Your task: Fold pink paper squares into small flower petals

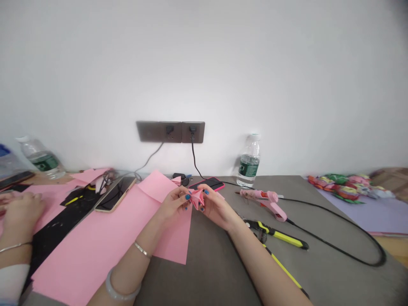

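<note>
Between my two hands, above the grey tabletop, is a small folded pink paper flower [196,197] with pointed edges. My left hand [174,204] pinches its left side with thumb and fingers. On the other side, my right hand [216,209] grips it, fingertips closed on the paper. Beneath my left forearm lie large sheets of pink paper [105,238]. Just behind my hands rests a phone with a pink edge [210,183], partly hidden by my fingers.
At right lie a pink glue gun [264,199] with a looping cord and yellow-black pruning shears [280,238]. A water bottle [249,163] stands by the wall. Colourful paper flowers [347,187] sit far right. A phone [116,193] and another person's hand [25,210] are at left.
</note>
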A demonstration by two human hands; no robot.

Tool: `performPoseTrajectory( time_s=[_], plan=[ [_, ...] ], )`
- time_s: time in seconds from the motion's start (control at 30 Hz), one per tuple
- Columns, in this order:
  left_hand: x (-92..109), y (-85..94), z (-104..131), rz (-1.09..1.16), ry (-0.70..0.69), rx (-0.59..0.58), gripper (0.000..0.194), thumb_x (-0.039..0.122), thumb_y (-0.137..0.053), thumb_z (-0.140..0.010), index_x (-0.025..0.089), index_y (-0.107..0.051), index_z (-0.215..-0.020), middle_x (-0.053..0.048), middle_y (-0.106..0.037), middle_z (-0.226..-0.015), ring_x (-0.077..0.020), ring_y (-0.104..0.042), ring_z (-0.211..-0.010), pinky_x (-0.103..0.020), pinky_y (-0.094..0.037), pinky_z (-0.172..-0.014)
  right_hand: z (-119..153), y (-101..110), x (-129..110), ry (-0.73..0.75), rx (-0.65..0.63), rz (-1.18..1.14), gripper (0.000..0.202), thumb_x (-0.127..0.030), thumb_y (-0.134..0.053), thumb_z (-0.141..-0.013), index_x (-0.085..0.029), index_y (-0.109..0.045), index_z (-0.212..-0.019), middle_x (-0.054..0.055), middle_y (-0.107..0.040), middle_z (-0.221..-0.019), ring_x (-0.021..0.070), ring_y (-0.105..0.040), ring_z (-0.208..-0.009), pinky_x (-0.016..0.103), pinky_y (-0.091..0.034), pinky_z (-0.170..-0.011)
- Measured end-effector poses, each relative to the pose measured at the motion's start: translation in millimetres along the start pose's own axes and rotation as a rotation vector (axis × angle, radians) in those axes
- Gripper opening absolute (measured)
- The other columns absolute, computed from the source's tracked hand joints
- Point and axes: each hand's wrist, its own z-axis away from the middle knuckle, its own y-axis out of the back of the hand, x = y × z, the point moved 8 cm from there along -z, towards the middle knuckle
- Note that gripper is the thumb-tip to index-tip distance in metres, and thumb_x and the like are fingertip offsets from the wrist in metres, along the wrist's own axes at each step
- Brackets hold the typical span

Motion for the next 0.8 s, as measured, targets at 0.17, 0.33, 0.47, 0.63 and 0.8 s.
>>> performPoseTrajectory(
  time_s=[0.17, 0.33, 0.47, 0.63, 0.8],
  plan=[
    [-2.2, -3.3, 2.3, 0.046, 0.025, -0.008, 0.033, 0.036, -0.088, -0.061, 0.014, -0.064, -0.068, 0.004, -0.057, -0.056, -0.0072, -0.048, -0.051, -0.021, -0.035, -0.052, 4.0, -0.1, 2.1, -0.018, -0.036, 0.001, 0.028, -0.035, -0.085, -0.067, -0.022, -0.067, -0.084, -0.005, -0.058, -0.066, 0.0077, -0.047, -0.055, 0.019, -0.038, -0.055],
    [-6.2, -7.3, 5.6, 0.139, 0.045, 0.003, 0.028, 0.035, -0.085, -0.066, 0.016, -0.066, -0.072, 0.001, -0.063, -0.064, -0.0096, -0.056, -0.058, -0.022, -0.043, -0.058, 7.0, -3.7, 6.8, -0.063, -0.094, -0.014, 0.034, -0.032, -0.089, -0.062, -0.021, -0.068, -0.085, -0.006, -0.058, -0.066, 0.0045, -0.043, -0.049, 0.018, -0.037, -0.051],
    [-8.2, -10.0, 7.2, 0.196, 0.063, 0.012, 0.029, 0.035, -0.087, -0.064, 0.015, -0.069, -0.074, 0.001, -0.065, -0.064, -0.0082, -0.056, -0.057, -0.019, -0.044, -0.056, 4.9, 0.5, 5.7, -0.015, -0.018, -0.013, 0.027, -0.029, -0.09, -0.06, -0.021, -0.068, -0.075, -0.005, -0.06, -0.063, 0.0059, -0.047, -0.051, 0.018, -0.039, -0.052],
    [-9.7, -17.0, 9.1, 0.192, 0.096, -0.054, 0.026, 0.035, -0.084, -0.068, 0.014, -0.068, -0.069, 0.001, -0.062, -0.059, -0.0089, -0.057, -0.054, -0.02, -0.045, -0.053, 1.0, 10.9, 5.7, 0.014, 0.035, 0.041, 0.026, -0.032, -0.09, -0.058, -0.021, -0.07, -0.07, -0.003, -0.062, -0.065, 0.0086, -0.05, -0.053, 0.021, -0.041, -0.052],
    [-12.8, -16.3, 11.6, 0.143, 0.179, -0.09, 0.024, 0.028, -0.084, -0.069, 0.014, -0.071, -0.083, -0.001, -0.066, -0.067, -0.01, -0.06, -0.059, -0.021, -0.047, -0.056, 2.6, 11.2, 2.3, -0.002, -0.015, 0.116, 0.027, -0.038, -0.086, -0.064, -0.017, -0.07, -0.071, -0.002, -0.061, -0.063, 0.0079, -0.05, -0.052, 0.021, -0.04, -0.052]
  ],
)
